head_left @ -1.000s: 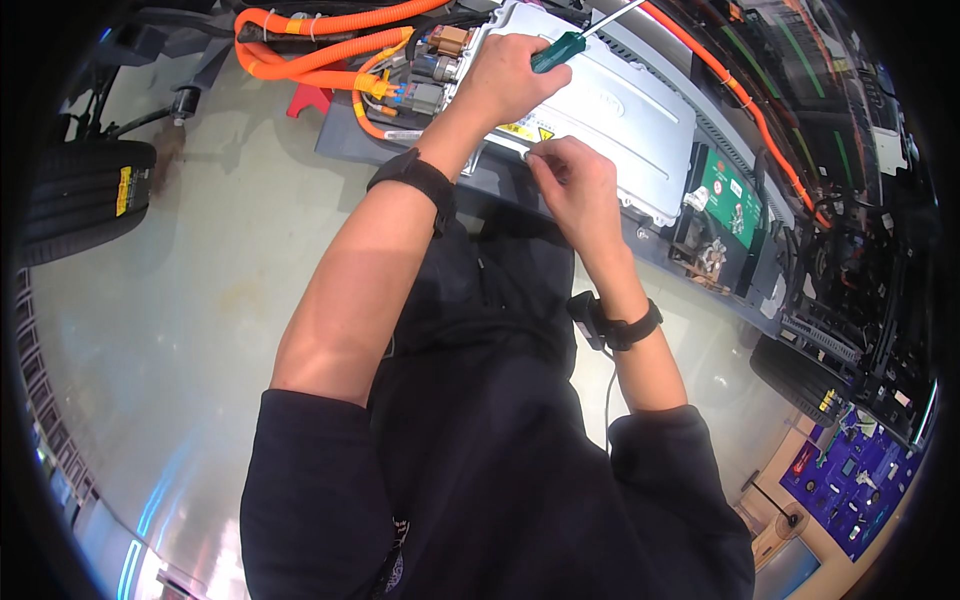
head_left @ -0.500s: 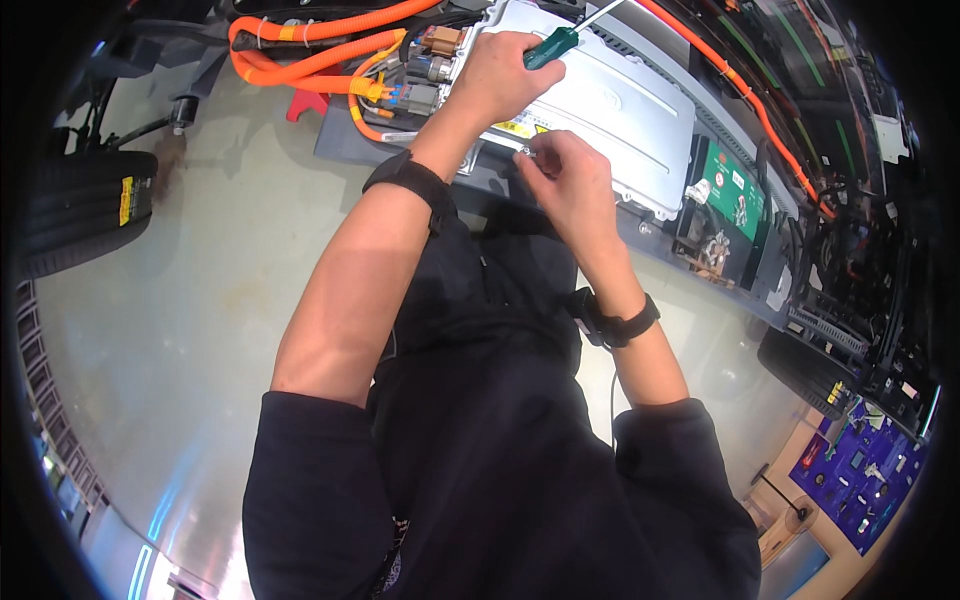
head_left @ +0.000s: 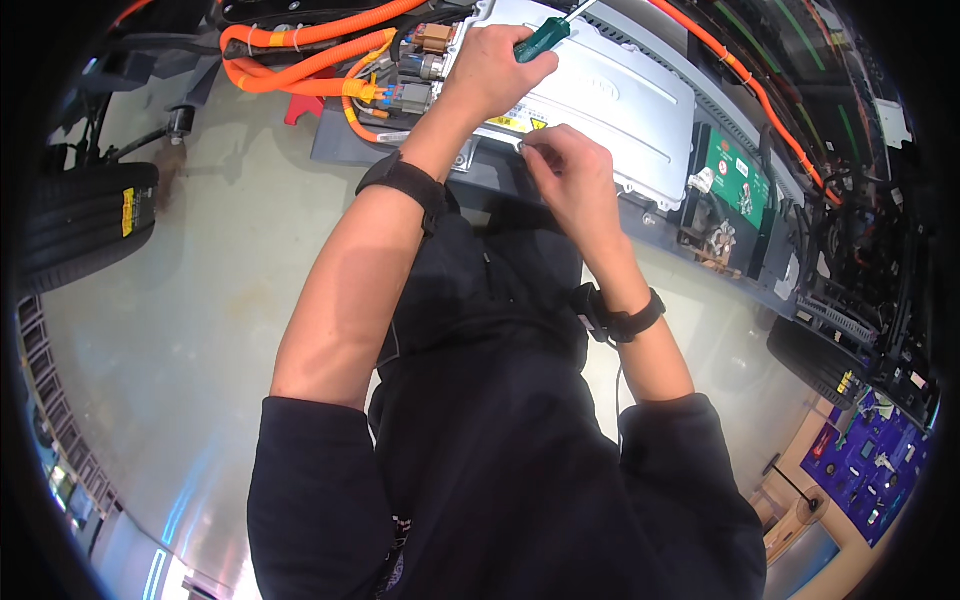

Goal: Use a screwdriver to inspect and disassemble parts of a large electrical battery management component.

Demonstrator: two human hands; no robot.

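Over the left end of a flat silver metal housing point(head_left: 620, 110), my left hand point(head_left: 492, 72) is closed round the green handle of a screwdriver point(head_left: 545, 40). The screwdriver's shaft points up and to the right, away from me. At the near edge of the housing, my right hand point(head_left: 578, 172) has thumb and forefinger pinched together. Something small and dark shows at those fingertips, too small to name. Grey and brown cable connectors point(head_left: 408, 97) plug into the housing's left side, next to my left wrist.
Thick orange cables point(head_left: 310, 82) loop at the upper left, and another orange cable point(head_left: 745, 75) runs behind the housing. A green label panel point(head_left: 735, 172) lies to the right. Tyres point(head_left: 90, 215) stand at both sides. A purple tool board point(head_left: 870, 465) is at the lower right.
The view has shifted slightly. My right fingers have drawn closer together at the housing's near edge. My left hand still holds the screwdriver, its handle tilted a little more upright.
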